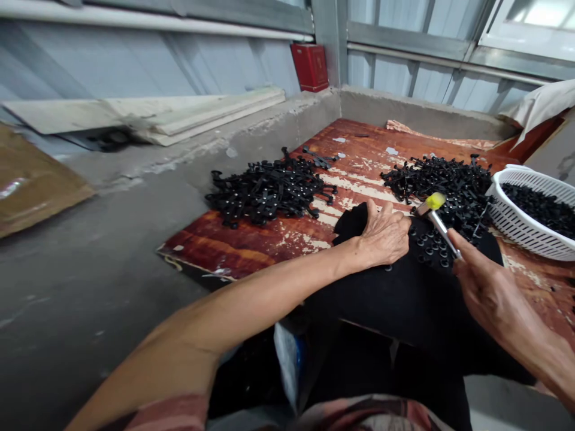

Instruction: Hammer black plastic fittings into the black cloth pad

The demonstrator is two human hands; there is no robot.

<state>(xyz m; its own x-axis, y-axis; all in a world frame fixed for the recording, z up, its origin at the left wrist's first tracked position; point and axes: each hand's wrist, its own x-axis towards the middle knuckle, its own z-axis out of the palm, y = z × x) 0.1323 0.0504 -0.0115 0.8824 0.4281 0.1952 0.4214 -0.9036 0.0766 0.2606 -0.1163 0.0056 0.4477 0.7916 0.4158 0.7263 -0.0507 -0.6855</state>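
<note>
My right hand [489,287] grips the handle of a small hammer [442,224]. Its head has a yellow face turned upward and lies close to the fingertips of my left hand [385,236]. That left hand rests on a black cloth [372,299] with its fingers bent down and together; whatever they pinch is hidden. On the cloth between my hands lie several small round black pieces with shiny rims [433,246]. A heap of black strap-like parts [449,185] spreads just beyond the hammer.
To the left on the worn reddish board [215,239] lies another pile of black parts with metal dots [269,188]. A white perforated basket [521,215] of small black pieces stands at right. Behind are a concrete ledge [296,123] and a red tin [309,67].
</note>
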